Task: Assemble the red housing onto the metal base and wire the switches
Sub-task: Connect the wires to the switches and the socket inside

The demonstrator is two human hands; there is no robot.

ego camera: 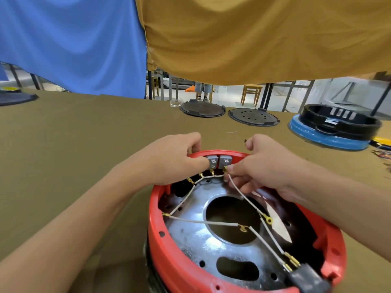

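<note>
A round red housing [169, 259] sits upside down on the table near me, with the shiny metal base [190, 235] inside it. Two grey switches [219, 161] are set in the far wall of the housing. My left hand [175, 159] grips the housing's far rim, its thumb pressed beside the left switch. My right hand [260, 168] pinches a white wire [239, 192] with a brass terminal at the foot of the right switch. More white wires with brass lugs cross the base toward a black connector [306, 278] at the near right.
The table [74, 155] wears an olive cloth. At its far edge lie two dark round plates [202, 109] [254, 116]. A black ring on a blue disc [336, 125] stands far right. Blue and mustard cloths hang overhead; another dark part [17, 98] lies far left.
</note>
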